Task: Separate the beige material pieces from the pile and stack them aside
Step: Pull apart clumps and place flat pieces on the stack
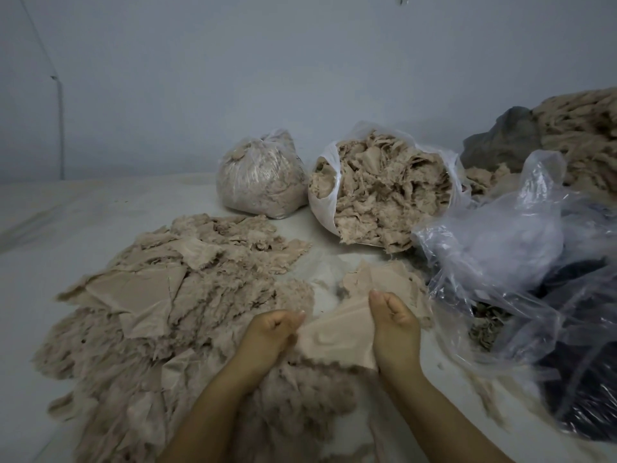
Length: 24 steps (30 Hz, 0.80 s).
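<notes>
A person sorting beige scrap on a pale floor (334,235) holds one smooth beige piece (334,342) between both hands, low in the head view. The left hand (270,332) has its fingers curled and pinches the piece's left edge; the right hand (394,325) is curled round the right edge, thumb uppermost, so the material hangs taut between them, just above the near rim of the big pile (173,315). That pile, a spread of fuzzy and flat beige cuttings, lies to the left and reaches under the wrists. A smaller heap of pieces (384,279) sits just beyond the hands, touching crumpled clear plastic sheeting (500,248) on the right; whether this is the put-aside stack cannot be told for certain. Farther back stand a tied bag (260,175) of beige fluff and an open bag (384,188) brimming with more. The step in hand looks like pulling one piece free of its neighbours. Done well, it calls for a firm pinch at both edges, a steady pull apart so clinging fibres let go without tearing, then laying the piece flat and squared on the stack, clear of the pile, so that sorted and unsorted stay apart.
</notes>
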Available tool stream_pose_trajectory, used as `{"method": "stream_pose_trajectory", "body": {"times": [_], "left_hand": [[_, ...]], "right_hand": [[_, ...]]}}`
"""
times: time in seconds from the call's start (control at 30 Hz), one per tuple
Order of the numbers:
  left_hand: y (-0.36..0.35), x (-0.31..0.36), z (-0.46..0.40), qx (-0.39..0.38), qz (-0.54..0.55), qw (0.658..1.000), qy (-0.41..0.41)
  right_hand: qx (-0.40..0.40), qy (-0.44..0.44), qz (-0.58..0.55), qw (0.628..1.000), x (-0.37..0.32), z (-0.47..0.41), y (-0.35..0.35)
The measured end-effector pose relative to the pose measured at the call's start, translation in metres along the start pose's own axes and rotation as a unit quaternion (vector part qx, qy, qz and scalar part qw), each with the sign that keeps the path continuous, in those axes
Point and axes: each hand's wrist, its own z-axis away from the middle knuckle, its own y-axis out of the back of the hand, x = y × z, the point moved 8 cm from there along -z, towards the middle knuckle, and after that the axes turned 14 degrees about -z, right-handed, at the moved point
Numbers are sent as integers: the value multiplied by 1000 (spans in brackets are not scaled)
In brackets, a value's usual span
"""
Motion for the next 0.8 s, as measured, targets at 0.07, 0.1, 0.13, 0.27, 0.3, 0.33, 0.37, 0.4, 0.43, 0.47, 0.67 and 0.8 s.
{"method": "stream_pose_trajectory", "body": {"times": [0.07, 0.1, 0.13, 0.27, 0.3, 0.33, 0.37, 0.4, 0.43, 0.47, 0.67, 0.8], "left_hand": [[18, -9, 0, 58, -36, 997, 20], [23, -11, 1, 72, -62, 995, 21], [23, -10, 2, 67, -78, 994, 20], [-16, 17, 1, -18, -17, 1000, 16], [-29, 26, 1, -40, 2, 999, 5], [-38, 33, 1, -48, 28, 998, 3], [-43, 37, 2, -40, 56, 998, 10], [-45, 38, 2, -25, 81, 996, 19], [-44, 38, 1, -8, 97, 995, 22], [-43, 37, 0, 2, 99, 995, 22], [-20, 19, -7, 17, 149, 985, 88], [-27, 24, -10, -52, 134, 987, 78]], "right_hand": [[38, 3, -7, 999, -8, -11, 13], [34, 6, 5, 999, -12, -14, 15], [15, 10, 23, 1000, -14, -15, 12], [-86, -45, -3, 995, -2, 6, -27], [-102, -64, -28, 992, 2, 12, -35], [-109, -78, -52, 990, 5, 16, -40], [-107, -84, -66, 989, 6, 18, -42], [-99, -81, -69, 989, 7, 18, -40], [-89, -76, -61, 991, 8, 17, -37], [-77, -68, -46, 994, 9, 15, -31], [24, -63, 56, 996, 21, 0, 17], [-110, -141, 43, 983, 27, 17, -16]]}}
